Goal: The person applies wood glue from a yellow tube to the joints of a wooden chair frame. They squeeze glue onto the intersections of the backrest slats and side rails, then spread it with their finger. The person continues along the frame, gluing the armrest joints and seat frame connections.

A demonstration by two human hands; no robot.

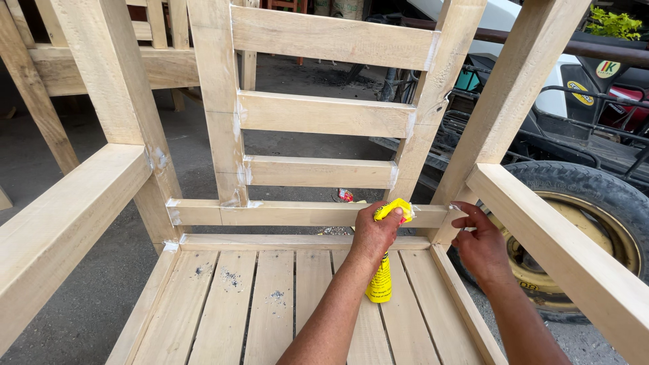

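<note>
Gripping a yellow glue bottle [382, 270] in the left hand [374, 233], fingers curled shut around its upper part, nozzle end poking up past the thumb and pressed against the lowest back rail [270, 213] of an unfinished wooden chair [223, 122]. Hanging down from the fist, the bottle's body, over the seat slats [270, 304], wider end lowest. Resting just to the right, the right hand [481, 245], fingers partly bent and spread, fingertips touching the joint where that rail meets the right back post [439, 101]; nothing held in it. Close together, both hands, the bottle between the left palm and the rail, apart from the right hand by a short stretch of bare rail.

Showing pale dried smears at several joints along the left back post and the rail ends. Lying scattered on the seat slats, small dark specks of debris. Running forward on either side, the left armrest [61, 230] and the right armrest [568, 250]. Standing behind on the right, a vehicle with a worn tyre [602, 203] and yellowish rim. Lying on the grey ground [88, 311] beyond the rail, a small red scrap [345, 195]. Standing at upper left, more bare timber framing [101, 67].
</note>
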